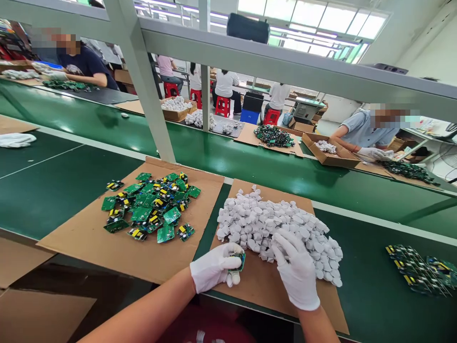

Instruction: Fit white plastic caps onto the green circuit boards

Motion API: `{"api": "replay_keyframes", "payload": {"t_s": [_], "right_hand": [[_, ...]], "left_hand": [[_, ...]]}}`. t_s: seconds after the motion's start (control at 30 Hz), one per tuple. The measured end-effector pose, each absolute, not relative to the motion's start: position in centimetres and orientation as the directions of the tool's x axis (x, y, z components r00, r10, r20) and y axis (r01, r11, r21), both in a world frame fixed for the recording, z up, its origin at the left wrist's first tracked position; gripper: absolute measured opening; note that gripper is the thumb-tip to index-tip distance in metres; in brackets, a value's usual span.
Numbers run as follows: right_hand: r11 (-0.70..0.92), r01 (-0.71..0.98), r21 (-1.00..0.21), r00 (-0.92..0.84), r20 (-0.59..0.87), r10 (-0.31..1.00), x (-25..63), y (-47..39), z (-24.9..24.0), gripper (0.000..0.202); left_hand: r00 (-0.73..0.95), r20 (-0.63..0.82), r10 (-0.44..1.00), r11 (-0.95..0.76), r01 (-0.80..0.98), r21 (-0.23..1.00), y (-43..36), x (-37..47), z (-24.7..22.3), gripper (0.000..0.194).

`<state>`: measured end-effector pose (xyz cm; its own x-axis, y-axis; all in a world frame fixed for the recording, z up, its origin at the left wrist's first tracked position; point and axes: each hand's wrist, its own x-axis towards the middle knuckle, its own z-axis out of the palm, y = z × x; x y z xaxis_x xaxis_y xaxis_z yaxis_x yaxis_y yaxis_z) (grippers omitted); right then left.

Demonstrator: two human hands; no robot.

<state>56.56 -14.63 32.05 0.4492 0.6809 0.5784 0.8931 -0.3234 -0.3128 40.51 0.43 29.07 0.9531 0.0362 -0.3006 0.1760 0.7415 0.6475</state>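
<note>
My left hand (217, 267), in a white glove, is closed around a small green circuit board (240, 262) near the table's front edge. The fingers hide much of that board. My right hand (295, 269), also gloved, reaches over the front of a heap of small white pieces (250, 216). Its fingers are bent and apart, with the tips touching the heap; no piece can be made out between them. To the left lies a loose pile of green circuit boards (143, 200) with yellow and black components, spread on a cardboard sheet (85, 224).
More boards (421, 271) stand in rows on the green table at far right. A metal frame post (143, 81) and crossbar (285, 62) rise ahead. Beyond the green conveyor belt (221, 155), co-workers sit by boxes and piles. A white glove (16, 140) lies at far left.
</note>
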Motion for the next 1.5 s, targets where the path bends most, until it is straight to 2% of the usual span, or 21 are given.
{"api": "replay_keyframes", "payload": {"t_s": [0.13,0.2,0.23,0.3,0.37,0.43,0.5,0.57,0.6,0.63,0.7,0.77,0.83,0.9,1.07,1.2,1.33,1.37,1.5], "right_hand": [[-0.428,0.886,-0.178,0.45,0.548,0.705,57.0,-13.1,32.2,0.029],[-0.404,0.887,-0.222,0.46,0.493,0.738,56.8,-12.2,32.0,0.03],[-0.356,0.884,-0.302,0.462,0.46,0.758,56.6,-11.8,32.0,0.029],[-0.238,0.791,-0.564,0.485,0.342,0.805,56.0,-11.6,32.2,0.026],[-0.199,0.532,-0.823,0.542,0.151,0.827,55.7,-12.0,32.6,0.028],[-0.207,0.263,-0.942,0.632,0.006,0.775,55.7,-13.0,33.2,0.037],[-0.199,0.192,-0.961,0.726,0.003,0.688,56.2,-14.7,33.5,0.039],[-0.228,0.349,-0.909,0.748,0.124,0.652,56.4,-16.8,33.2,0.032],[-0.263,0.478,-0.838,0.724,0.206,0.658,56.3,-17.8,32.7,0.028],[-0.305,0.611,-0.73,0.679,0.285,0.677,55.9,-18.8,31.9,0.023],[-0.399,0.804,-0.441,0.572,0.385,0.725,54.3,-20.3,30.0,0.021],[-0.479,0.86,-0.174,0.507,0.379,0.774,51.9,-21.2,28.0,0.029],[-0.42,0.906,-0.052,0.417,0.28,0.865,49.7,-21.6,26.6,0.054],[-0.354,0.935,-0.014,0.35,0.189,0.917,48.6,-21.8,26.1,0.064],[-0.494,0.868,0.046,0.481,0.164,0.861,49.2,-22.5,27.0,0.067],[-0.322,0.946,-0.019,0.323,0.071,0.944,49.8,-22.7,27.6,0.078],[-0.505,0.862,0.033,0.492,0.177,0.852,50.8,-23.1,28.0,0.064],[-0.508,0.861,0.028,0.494,0.191,0.848,50.8,-23.0,28.1,0.063],[-0.323,0.946,-0.018,0.322,0.155,0.934,50.3,-22.2,28.2,0.063]], "left_hand": [[0.947,-0.32,0.006,0.667,0.235,0.707,0.0,40.6,29.2,0.039],[0.95,-0.312,0.003,0.676,0.228,0.701,0.0,40.6,29.2,0.04],[0.952,-0.305,0.006,0.685,0.218,0.696,0.0,40.6,29.1,0.04],[0.955,-0.296,0.009,0.693,0.207,0.69,0.1,40.6,29.0,0.041],[0.955,-0.295,0.004,0.691,0.211,0.691,0.2,40.5,28.9,0.041],[0.955,-0.296,0.006,0.701,0.207,0.682,0.2,40.5,28.9,0.042],[0.952,-0.303,0.031,0.724,0.188,0.664,0.2,40.4,28.9,0.046],[0.948,-0.315,0.047,0.736,0.18,0.652,0.1,40.4,28.9,0.047],[0.946,-0.32,0.047,0.736,0.184,0.652,0.1,40.3,28.9,0.045],[0.945,-0.323,0.045,0.732,0.189,0.655,0.1,40.3,28.8,0.042],[0.945,-0.325,0.05,0.721,0.191,0.666,0.0,40.4,28.8,0.036],[0.944,-0.325,0.058,0.705,0.192,0.682,0.0,40.5,28.9,0.033],[0.941,-0.334,0.053,0.686,0.209,0.697,0.0,40.7,29.1,0.033],[0.936,-0.349,0.044,0.671,0.231,0.704,0.0,40.7,29.3,0.034],[0.92,-0.387,0.062,0.647,0.258,0.717,-0.2,40.7,29.7,0.047],[0.924,-0.377,0.058,0.657,0.249,0.712,-0.4,40.8,29.9,0.052],[0.938,-0.346,0.014,0.718,0.231,0.656,-0.5,40.7,30.0,0.057],[0.941,-0.34,0.001,0.733,0.23,0.64,-0.6,40.7,29.9,0.057],[0.94,-0.341,0.007,0.77,0.213,0.602,-1.5,41.3,29.7,0.046]]}}
